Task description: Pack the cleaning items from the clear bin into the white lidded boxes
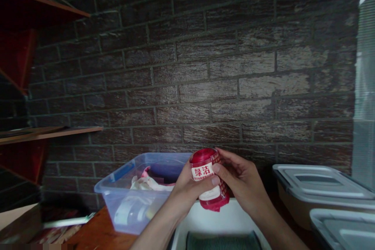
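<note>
Both hands hold a roll of red plastic bags [206,193] with a white paper label bearing red characters, slightly tilted. My left hand [187,185] wraps its left side, thumb across the label. On the right side, my right hand [243,174] grips it with the thumb on the label's edge and fingers behind. Below the roll stands a white bin [222,218] with a dark green thing [224,241] lying inside. At the left is an uncovered translucent blue plastic box [108,187] holding a white and pink cloth [149,181] and what look like bottles.
Two storage boxes with grey-white lids [325,181] stand on the right. Everything rests on a brown wooden surface [96,228] against a dark brick wall [193,66]. Shelves [43,134] jut out at the left, above a cardboard box [20,224].
</note>
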`<state>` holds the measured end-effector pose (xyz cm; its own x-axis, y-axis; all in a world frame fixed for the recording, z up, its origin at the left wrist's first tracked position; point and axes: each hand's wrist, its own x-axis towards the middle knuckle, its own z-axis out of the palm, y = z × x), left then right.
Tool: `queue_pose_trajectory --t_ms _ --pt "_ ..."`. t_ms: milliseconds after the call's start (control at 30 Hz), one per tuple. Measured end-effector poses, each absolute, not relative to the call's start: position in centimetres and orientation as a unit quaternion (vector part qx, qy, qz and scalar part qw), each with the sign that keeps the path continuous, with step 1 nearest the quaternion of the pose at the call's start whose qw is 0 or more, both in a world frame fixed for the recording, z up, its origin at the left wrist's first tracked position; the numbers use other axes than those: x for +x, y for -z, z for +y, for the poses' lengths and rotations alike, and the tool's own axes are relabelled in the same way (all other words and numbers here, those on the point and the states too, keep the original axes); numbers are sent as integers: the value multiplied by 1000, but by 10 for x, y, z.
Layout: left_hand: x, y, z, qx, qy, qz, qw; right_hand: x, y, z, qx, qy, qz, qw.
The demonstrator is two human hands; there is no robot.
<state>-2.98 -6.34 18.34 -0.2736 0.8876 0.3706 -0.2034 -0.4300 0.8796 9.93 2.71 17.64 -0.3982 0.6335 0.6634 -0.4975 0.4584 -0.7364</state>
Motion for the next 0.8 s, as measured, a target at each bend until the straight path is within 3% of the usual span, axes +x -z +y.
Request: queue_pose_trajectory --t_ms 800 --pt "-35 -183 -62 423 -712 383 410 102 -180 19 -99 -525 -645 547"
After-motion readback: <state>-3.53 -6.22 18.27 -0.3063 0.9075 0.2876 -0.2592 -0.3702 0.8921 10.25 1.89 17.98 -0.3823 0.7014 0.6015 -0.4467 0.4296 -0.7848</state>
